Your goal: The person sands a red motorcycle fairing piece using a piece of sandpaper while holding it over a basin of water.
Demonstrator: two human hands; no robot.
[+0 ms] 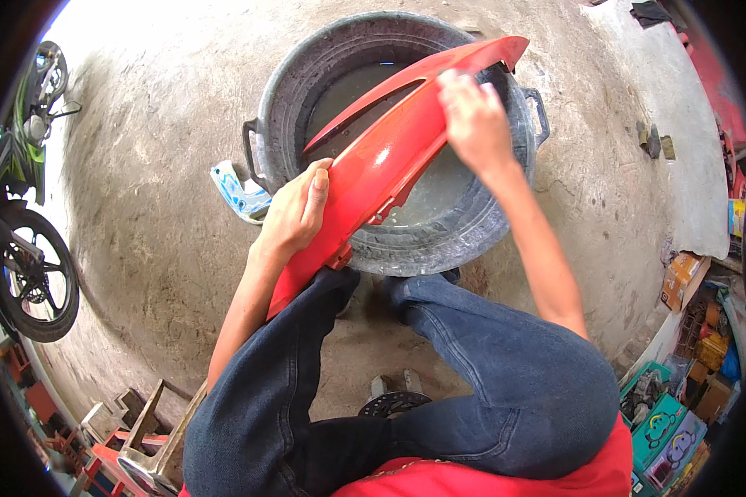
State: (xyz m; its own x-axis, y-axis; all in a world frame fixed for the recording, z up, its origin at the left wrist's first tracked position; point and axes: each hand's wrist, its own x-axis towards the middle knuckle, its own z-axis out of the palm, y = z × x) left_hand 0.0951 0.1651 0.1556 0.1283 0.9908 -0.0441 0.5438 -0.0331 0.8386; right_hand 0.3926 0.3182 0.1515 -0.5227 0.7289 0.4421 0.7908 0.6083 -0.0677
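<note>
A long glossy red motorcycle body panel (377, 161) lies slantwise over a round dark tub (280, 99) with cloudy water (443, 195) inside. The panel's near end rests by my left thigh, and its far end splits into two arms around a slot. My left hand (297, 207) grips the panel's left edge, thumb on top. Against the far right part of the panel, my right hand (477, 124) presses with curled fingers, somewhat blurred. Whatever lies under those fingers is hidden.
A blue-and-white plastic piece (239, 192) lies beside the tub's left handle. A motorcycle (29, 265) stands at the left. Boxes and parts (680, 406) crowd the lower right; a wooden frame (153, 447) stands lower left. My jeans-clad knees (464, 340) flank the tub's near side.
</note>
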